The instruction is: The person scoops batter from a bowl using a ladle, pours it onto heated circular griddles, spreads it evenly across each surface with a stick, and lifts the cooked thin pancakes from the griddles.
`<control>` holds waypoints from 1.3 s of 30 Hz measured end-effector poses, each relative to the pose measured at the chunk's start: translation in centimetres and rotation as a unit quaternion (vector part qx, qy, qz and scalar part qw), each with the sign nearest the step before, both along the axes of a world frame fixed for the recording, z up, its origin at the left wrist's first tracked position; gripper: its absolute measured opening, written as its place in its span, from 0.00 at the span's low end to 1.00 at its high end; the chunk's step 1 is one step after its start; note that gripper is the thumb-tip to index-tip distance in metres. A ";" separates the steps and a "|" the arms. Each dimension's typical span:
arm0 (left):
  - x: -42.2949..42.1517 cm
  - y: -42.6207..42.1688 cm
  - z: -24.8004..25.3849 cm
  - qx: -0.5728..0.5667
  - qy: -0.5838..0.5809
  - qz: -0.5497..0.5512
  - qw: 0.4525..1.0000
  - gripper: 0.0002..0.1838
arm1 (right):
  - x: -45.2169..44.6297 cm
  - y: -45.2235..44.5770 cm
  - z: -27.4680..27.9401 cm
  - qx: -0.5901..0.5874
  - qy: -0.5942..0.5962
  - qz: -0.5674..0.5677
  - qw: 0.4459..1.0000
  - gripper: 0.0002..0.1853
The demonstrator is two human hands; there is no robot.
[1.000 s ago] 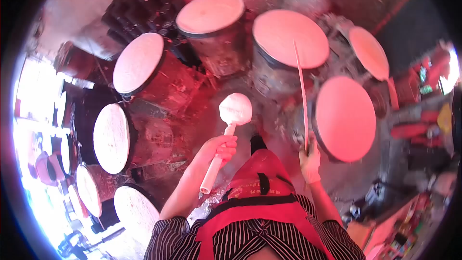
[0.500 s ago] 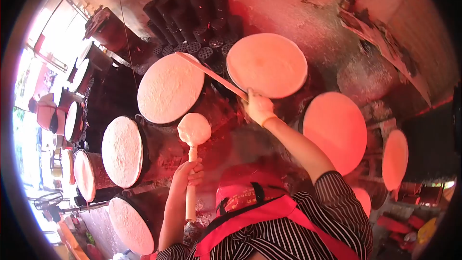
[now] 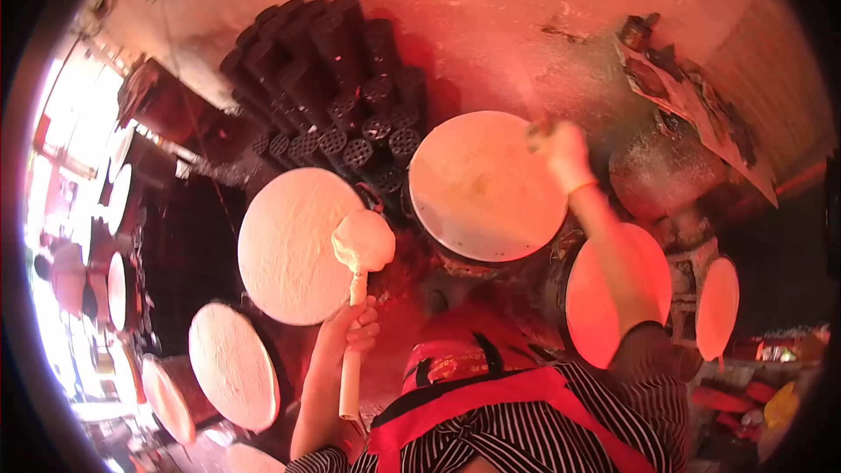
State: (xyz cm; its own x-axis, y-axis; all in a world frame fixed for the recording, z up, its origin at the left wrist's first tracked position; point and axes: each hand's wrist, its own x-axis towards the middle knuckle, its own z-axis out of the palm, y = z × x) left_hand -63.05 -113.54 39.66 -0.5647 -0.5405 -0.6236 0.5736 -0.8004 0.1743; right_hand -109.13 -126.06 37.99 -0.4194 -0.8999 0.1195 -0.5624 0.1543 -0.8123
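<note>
My left hand is closed round the pale handle of a ladle-like tool, its round head coated in thick batter. The head overlaps the right edge of a batter-covered round griddle. My right hand, seemingly gloved and smeared by motion, is at the upper right rim of another round griddle. Its fingers are curled round the flat wooden stick, which shows only as a faint blur above them. Pale batter covers most of that griddle, with a greyish band along its lower edge.
Black honeycomb coal briquettes are stacked against the wall behind. More round griddles stand around me, including one at the lower left, one under my right forearm and one at far right. A ragged board leans against the wall.
My right hand has swung up and right with the stick, from the near side to the far right of its griddle. A greyish band now shows there. The whole view has shifted.
</note>
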 end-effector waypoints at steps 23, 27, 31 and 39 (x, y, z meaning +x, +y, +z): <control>-1.1 -8.5 2.6 0.059 0.112 -0.015 0.992 0.15 | -4.8 6.9 -14.6 0.108 -0.014 -0.351 0.930 0.18; 0.5 -9.8 1.9 0.020 0.034 -0.031 0.999 0.13 | -0.5 4.8 -7.8 0.086 0.117 -0.352 0.925 0.16; 0.9 -10.7 2.4 -0.005 -0.029 -0.048 0.998 0.12 | 2.8 3.4 -1.4 0.004 0.113 -0.338 0.935 0.16; -1.1 -12.2 2.4 0.007 -0.028 -0.099 0.995 0.13 | -0.1 10.8 1.9 -0.117 -0.156 -0.419 0.887 0.15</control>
